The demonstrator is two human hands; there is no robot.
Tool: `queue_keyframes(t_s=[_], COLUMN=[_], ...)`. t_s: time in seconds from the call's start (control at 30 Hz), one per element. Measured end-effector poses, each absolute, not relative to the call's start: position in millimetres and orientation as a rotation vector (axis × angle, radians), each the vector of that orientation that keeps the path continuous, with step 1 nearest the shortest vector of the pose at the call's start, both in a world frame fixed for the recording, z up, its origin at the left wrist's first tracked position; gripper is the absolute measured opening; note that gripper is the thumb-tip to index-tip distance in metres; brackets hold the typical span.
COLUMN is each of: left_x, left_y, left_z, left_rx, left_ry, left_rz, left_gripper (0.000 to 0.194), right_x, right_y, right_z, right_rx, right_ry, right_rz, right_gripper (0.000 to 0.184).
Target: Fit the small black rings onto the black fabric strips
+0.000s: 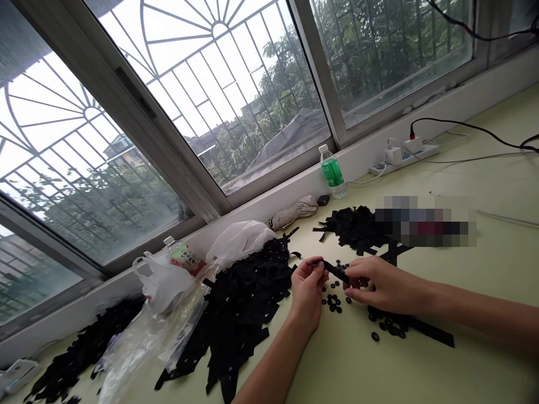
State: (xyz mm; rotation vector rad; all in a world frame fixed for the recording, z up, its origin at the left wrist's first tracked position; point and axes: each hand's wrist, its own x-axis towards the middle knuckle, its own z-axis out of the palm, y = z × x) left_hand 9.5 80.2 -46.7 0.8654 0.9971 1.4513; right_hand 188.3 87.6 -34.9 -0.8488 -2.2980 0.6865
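Note:
A short black fabric strip [336, 271] stretches between my two hands above the table. My left hand [309, 280] pinches one end of it between thumb and fingers. At the other end, my right hand [374, 282] is closed on the strip, its fingertips partly hiding it. Small round black buttons [332, 303] lie on the table just below and between my hands. More dark buttons [389, 325] sit under my right wrist, beside a longer black strip [433, 331]. Left of my left hand spreads a big heap of black strips [244, 292].
Behind my hands is another pile of black strips [353, 224], next to a blurred patch. Plastic bags [164, 280], a bottle with a green label [332, 174], a grey-beige cloth bundle [295, 212] and a power strip [404, 157] with cables line the window side.

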Motion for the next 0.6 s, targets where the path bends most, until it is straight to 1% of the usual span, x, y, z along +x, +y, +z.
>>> queue_keyframes(t_s=[0.07, 0.23, 0.5, 0.6], left_x=[9.0, 8.0, 7.2, 6.8], left_y=[80.8, 82.8, 84.1, 84.0], left_z=[-47.0, -48.0, -49.1, -49.4], left_rx=[0.848, 0.821, 0.800, 0.807], left_ry=[0.994, 0.978, 0.939, 0.917], left_rz=[1.463, 1.464, 1.449, 1.440], left_gripper=[0.029, 0.030, 0.030, 0.029], right_x=[188.2, 184.6, 172.0, 171.2], right_y=[86.1, 87.1, 86.9, 88.1], right_z=[-35.3, -40.2, -47.6, -48.7], right_rx=[-0.791, -0.698, -0.732, -0.761], right_ry=[-2.311, -2.430, -2.519, -2.527], right_rz=[0.728, 0.605, 0.395, 0.363], right_gripper=[0.017, 0.024, 0.023, 0.024])
